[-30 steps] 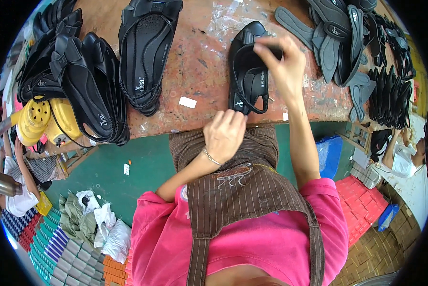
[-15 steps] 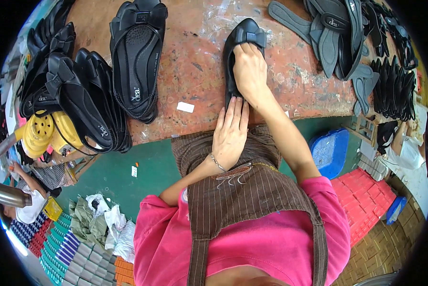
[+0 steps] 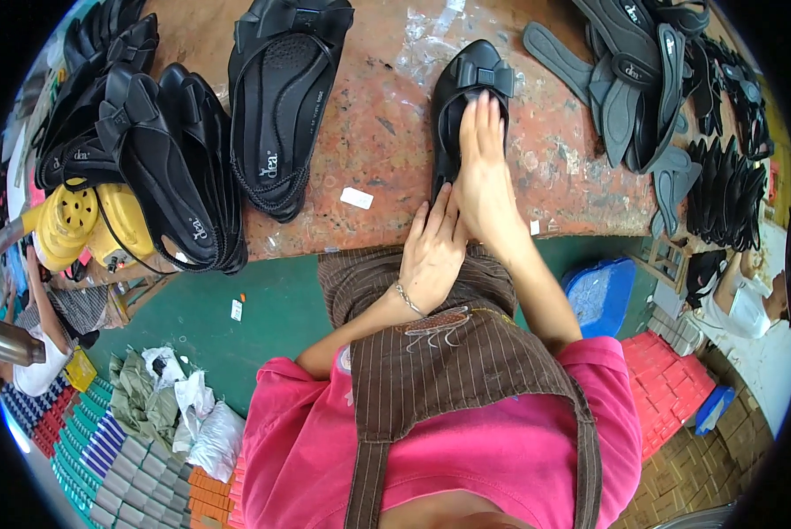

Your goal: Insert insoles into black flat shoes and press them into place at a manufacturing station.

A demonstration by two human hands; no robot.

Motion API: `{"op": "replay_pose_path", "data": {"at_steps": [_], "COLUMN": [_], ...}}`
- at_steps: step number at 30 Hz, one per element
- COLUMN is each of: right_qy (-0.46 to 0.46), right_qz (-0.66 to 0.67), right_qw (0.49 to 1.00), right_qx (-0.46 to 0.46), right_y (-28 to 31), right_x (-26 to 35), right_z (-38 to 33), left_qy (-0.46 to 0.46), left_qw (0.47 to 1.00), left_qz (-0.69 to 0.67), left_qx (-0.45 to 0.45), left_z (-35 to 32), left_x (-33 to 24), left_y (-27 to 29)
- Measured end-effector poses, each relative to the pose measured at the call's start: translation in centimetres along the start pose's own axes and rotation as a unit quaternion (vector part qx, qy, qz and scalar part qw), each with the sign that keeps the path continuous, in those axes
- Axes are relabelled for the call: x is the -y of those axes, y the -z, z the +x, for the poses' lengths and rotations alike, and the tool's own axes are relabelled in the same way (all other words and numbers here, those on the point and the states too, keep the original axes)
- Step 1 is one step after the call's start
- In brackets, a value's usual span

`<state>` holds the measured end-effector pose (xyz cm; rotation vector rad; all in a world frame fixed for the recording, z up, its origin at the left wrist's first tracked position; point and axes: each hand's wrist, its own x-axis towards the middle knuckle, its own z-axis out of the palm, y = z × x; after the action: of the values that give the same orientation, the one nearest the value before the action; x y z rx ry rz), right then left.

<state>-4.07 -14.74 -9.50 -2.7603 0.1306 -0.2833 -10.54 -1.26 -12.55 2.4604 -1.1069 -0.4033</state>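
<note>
A black flat shoe (image 3: 449, 99) with a bow at its pointed toe lies on the worn reddish worktable (image 3: 360, 115), toe pointing away from me. My right hand (image 3: 484, 181) is open, palm down, its straight fingers laid inside the shoe with the tips by the bow. At the heel end, my left hand (image 3: 433, 247) rests with fingers outstretched, their tips touching the shoe's back edge at the table's front. The heel itself is mostly covered by my hands.
Stacked black bow shoes (image 3: 281, 115) and more black shoes (image 3: 153, 167) stand at left, near yellow clogs (image 3: 65, 225). Grey insoles (image 3: 616, 132) and black straps pile at right. A white label (image 3: 356, 197) lies on the table; a blue bin (image 3: 598, 295) sits below.
My right hand's fingers, bent inside the toe earlier, are now straightened along the insole and drawn slightly back. My left hand stays by the heel. The whole view has shifted a little.
</note>
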Motion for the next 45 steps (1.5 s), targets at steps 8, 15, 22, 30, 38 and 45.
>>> {"op": "replay_pose_path", "data": {"at_steps": [8, 15, 22, 30, 38, 45], "right_qy": [0.006, -0.053, 0.0, 0.101, 0.128, -0.263], "right_qz": [-0.01, 0.083, -0.027, -0.15, 0.116, 0.275], "right_qw": [1.0, 0.981, 0.992, 0.981, 0.983, 0.921], "right_qx": [0.025, 0.169, 0.127, 0.067, 0.059, 0.083], "right_y": [-2.4, -2.3, -3.1, -5.6, -0.6, 0.5], "right_x": [-2.1, -2.0, -3.1, -4.9, -3.9, -2.5], "right_z": [1.1, 2.2, 3.9, 5.2, 2.8, -1.7], "left_qy": [-0.004, -0.017, -0.014, -0.008, -0.045, 0.29], "left_qw": [1.0, 0.999, 0.998, 0.999, 0.947, 0.691], "left_qz": [0.019, 0.004, 0.006, 0.004, -0.241, -0.455], "left_qx": [-0.014, -0.047, -0.064, -0.049, -0.206, -0.48], "left_z": [0.7, 1.0, 1.3, 1.4, -1.5, -6.2], "left_x": [0.2, 0.4, 0.7, 0.9, 3.0, 8.5], "left_y": [0.4, 0.9, 1.0, 0.4, 4.0, 8.0]}}
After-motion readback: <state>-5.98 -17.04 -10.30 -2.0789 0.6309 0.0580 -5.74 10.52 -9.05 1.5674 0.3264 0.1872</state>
